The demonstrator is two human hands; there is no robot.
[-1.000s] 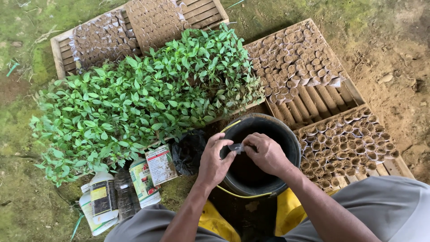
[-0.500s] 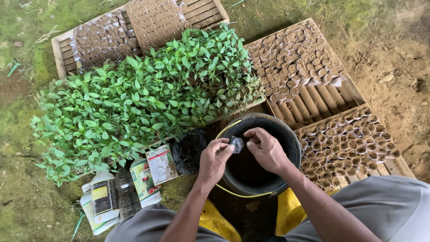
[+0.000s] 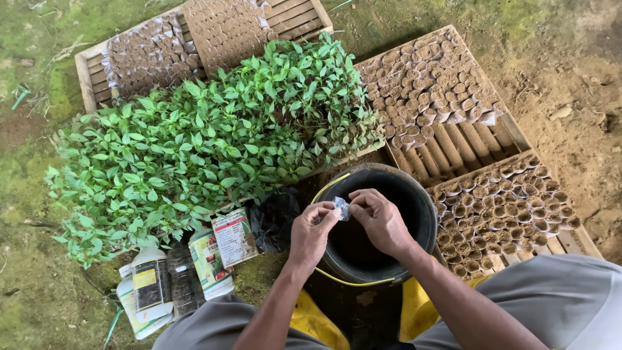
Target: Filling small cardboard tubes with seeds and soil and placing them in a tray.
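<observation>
We pinch a small clear plastic sleeve [image 3: 342,207] between the fingers of our left hand [image 3: 312,232] and right hand [image 3: 381,220], above the black bucket [image 3: 424,207]. We think the thin sleeve could slip and fall into the bucket. On the mossy ground [image 3: 39,129], green seedlings [image 3: 207,142] lie at ten o'clock and wooden trays of soil tubes [image 3: 440,91] at one o'clock.

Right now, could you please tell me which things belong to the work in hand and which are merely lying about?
In hand:
left hand
right hand
small clear plastic sleeve, pinched between both
round black bucket, beneath them

Lying about:
green seedlings
white plastic bottles
seed packets
trays of paper pots
</observation>
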